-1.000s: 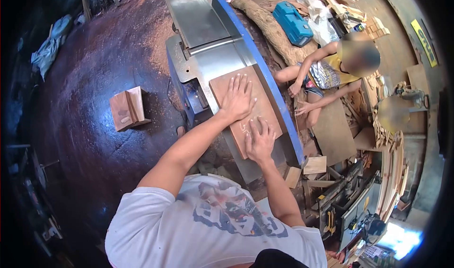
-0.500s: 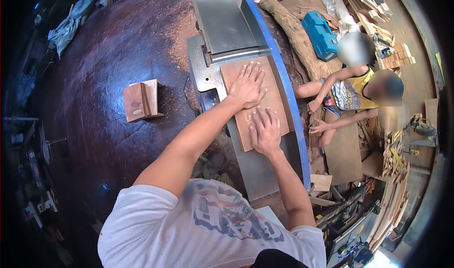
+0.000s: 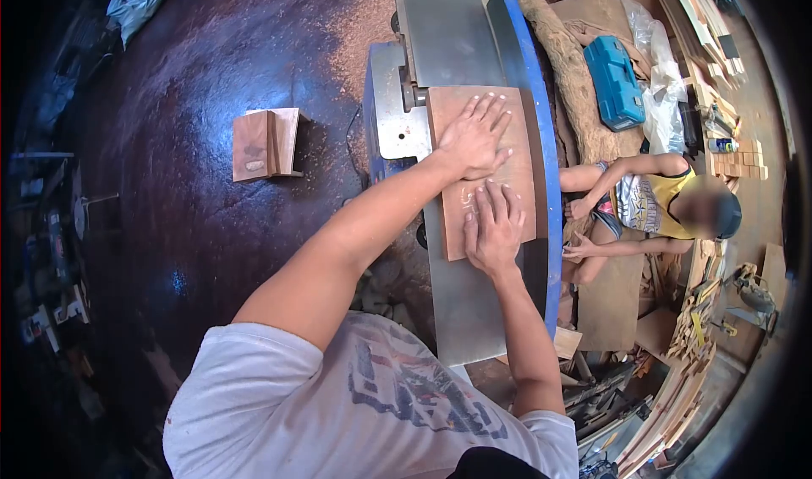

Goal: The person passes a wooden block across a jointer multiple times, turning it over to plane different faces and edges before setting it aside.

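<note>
A flat reddish-brown wooden board (image 3: 457,217) lies on the metal bed (image 3: 469,310) of a jointer, alongside its long blue-edged fence (image 3: 547,183). My left hand (image 3: 479,138) rests flat on the board's far half, fingers spread. Nearer to me, my right hand (image 3: 495,227) lies on the board's near half with its fingers stretched forward. Pale handwritten marks show on the wood between the hands. The board's far end covers the place of the cutter head and meets the far table (image 3: 444,31).
A small wooden stool-like piece (image 3: 254,145) stands on the dark floor at left, near scattered shavings (image 3: 359,31). Beyond the fence a person in a yellow top (image 3: 647,200) sits by a log (image 3: 558,73), a teal case (image 3: 613,82) and stacked wood strips (image 3: 668,394).
Under both hands the board has slid forward along the jointer, and its far end now hides the cutter head that showed before. The view has shifted, and the seated person's head has moved.
</note>
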The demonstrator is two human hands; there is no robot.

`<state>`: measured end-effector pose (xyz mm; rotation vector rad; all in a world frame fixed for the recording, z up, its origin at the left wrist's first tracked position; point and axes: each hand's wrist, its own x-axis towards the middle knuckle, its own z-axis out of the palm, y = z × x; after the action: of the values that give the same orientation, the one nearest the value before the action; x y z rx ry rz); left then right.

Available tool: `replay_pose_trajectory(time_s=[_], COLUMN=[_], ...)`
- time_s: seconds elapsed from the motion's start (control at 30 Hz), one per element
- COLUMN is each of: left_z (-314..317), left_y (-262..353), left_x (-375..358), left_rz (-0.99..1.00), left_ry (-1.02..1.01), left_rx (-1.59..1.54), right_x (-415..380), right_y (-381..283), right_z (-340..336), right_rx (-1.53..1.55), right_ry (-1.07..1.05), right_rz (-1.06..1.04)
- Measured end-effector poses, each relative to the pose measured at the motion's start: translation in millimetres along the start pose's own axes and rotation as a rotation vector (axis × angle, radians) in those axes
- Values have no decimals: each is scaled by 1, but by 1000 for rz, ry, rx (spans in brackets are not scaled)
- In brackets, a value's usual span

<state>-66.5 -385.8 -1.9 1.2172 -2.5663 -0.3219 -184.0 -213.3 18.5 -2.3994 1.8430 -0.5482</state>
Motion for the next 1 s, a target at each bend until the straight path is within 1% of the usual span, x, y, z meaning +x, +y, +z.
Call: replay_pose_trajectory(time_s=[0.3, 0.6, 0.7, 0.8, 1.0], left_z=[-1, -5, -3, -5, -13], left_y=[-9, -24, -33, -43, -63], left_x=[8, 24, 32, 41, 58], left_rz=[0, -3, -17, -17, -6], left_ry=[11, -33, -25, -34, -32], left_rx=[36, 65, 84, 105, 111], right_x=[13, 33, 45, 57, 86], right_y=[1, 4, 6, 7, 8], right_z=[2, 9, 11, 15, 20], right_rx=[13, 17, 12, 23, 16], right_ry=[18, 41, 87, 35, 36], right_rz=[-12, -8, -45, -4, 1])
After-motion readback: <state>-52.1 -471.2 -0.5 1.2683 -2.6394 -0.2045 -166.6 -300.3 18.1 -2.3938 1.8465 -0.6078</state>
